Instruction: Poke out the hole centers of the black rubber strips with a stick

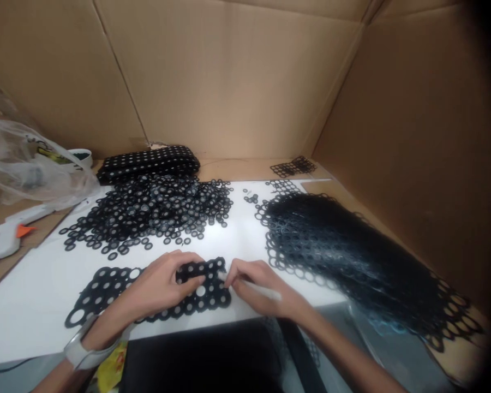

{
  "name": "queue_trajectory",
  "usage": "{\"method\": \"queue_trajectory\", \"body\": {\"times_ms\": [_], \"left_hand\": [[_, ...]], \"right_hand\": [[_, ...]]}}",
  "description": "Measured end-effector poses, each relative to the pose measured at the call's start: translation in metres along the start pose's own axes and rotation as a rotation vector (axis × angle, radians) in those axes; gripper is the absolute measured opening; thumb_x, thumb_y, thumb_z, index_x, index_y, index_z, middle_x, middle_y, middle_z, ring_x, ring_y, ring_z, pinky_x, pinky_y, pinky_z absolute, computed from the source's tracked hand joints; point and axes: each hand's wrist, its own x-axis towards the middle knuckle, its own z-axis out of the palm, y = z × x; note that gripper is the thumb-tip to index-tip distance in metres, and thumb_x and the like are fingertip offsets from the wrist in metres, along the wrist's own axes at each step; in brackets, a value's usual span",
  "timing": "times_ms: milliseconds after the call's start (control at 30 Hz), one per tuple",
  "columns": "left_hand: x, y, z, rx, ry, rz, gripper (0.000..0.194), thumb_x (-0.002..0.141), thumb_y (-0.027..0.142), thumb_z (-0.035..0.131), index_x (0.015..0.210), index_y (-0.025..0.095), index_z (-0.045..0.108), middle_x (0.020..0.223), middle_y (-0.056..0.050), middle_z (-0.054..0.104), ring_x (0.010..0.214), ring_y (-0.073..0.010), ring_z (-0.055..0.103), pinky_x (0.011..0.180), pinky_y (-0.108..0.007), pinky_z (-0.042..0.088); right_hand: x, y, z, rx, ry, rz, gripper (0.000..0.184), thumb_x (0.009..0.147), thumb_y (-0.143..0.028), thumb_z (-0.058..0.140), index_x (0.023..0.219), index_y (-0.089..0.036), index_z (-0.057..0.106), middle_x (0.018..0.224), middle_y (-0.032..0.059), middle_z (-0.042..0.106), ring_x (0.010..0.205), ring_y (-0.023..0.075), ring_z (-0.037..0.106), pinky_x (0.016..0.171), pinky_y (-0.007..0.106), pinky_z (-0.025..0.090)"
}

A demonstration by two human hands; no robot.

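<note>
A black lattice strip [175,312] of joined rings lies flat on the white board, mostly filled with small round black pieces with pale centres. A few cells, such as the one near my left thumb, show larger white openings. My left hand [163,281] holds the strip, with thumb and fingers apart on it. At the strip's right end, my right hand [256,284] pinches a slim whitish pen-like tool [262,291]. Its tip is at the strip, partly hidden by my fingers. A large heap of small black rings [159,207] spreads behind my left hand.
A thick stack of black ring lattices [343,251] lies at right. Behind the heap sits a stack of filled dotted strips [147,164]. A white glue gun [8,234] and clear plastic bag [36,164] are at left. Cardboard walls [237,82] enclose the table.
</note>
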Motion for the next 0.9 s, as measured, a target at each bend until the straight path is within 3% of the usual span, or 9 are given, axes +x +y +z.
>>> {"method": "queue_trajectory", "body": {"times_ms": [167,433,533,700,900], "left_hand": [[0.003,0.013,0.006,-0.001,0.036,0.038,0.039,0.095,0.064,0.071,0.108,0.028,0.079,0.113,-0.003,0.081,0.109,-0.0299,0.073,0.094,-0.036,0.054],[0.000,0.001,0.016,-0.072,0.075,0.051,0.039,0.099,0.064,0.067,0.113,0.029,0.080,0.115,-0.003,0.082,0.108,-0.0295,0.074,0.093,-0.036,0.055],[-0.001,-0.001,0.019,-0.104,0.092,0.072,0.038,0.100,0.062,0.067,0.113,0.028,0.079,0.115,-0.004,0.082,0.108,-0.0294,0.074,0.093,-0.037,0.055],[-0.002,0.000,0.022,-0.138,0.120,0.090,0.035,0.100,0.057,0.068,0.109,0.026,0.079,0.110,-0.005,0.083,0.101,-0.0289,0.075,0.090,-0.038,0.055],[0.002,0.001,0.025,-0.201,0.151,0.071,0.027,0.094,0.048,0.072,0.101,0.023,0.079,0.106,-0.006,0.084,0.107,-0.0321,0.076,0.099,-0.042,0.056]], "right_hand": [[0.000,0.003,0.002,-0.006,0.009,0.006,0.017,0.103,-0.015,0.056,0.102,-0.023,0.071,0.091,-0.0025,0.074,0.077,0.0142,0.066,0.072,0.023,0.046],[-0.008,-0.003,0.005,-0.088,0.060,0.070,0.020,0.099,-0.021,0.065,0.118,-0.026,0.063,0.076,-0.0068,0.065,0.063,0.0131,0.056,0.061,0.023,0.037],[-0.009,-0.004,0.007,-0.109,0.092,0.120,0.012,0.099,-0.027,0.070,0.110,-0.023,0.068,0.074,-0.0054,0.065,0.062,0.0132,0.054,0.059,0.023,0.037],[-0.008,0.004,0.010,0.059,0.224,0.172,0.024,0.099,-0.041,0.076,0.094,-0.018,0.078,0.086,0.0037,0.078,0.075,0.0174,0.067,0.064,0.025,0.045],[0.001,0.008,0.019,0.029,0.228,0.136,0.026,0.097,-0.042,0.078,0.095,-0.017,0.083,0.089,0.0057,0.083,0.081,0.0210,0.073,0.070,0.028,0.050]]}}
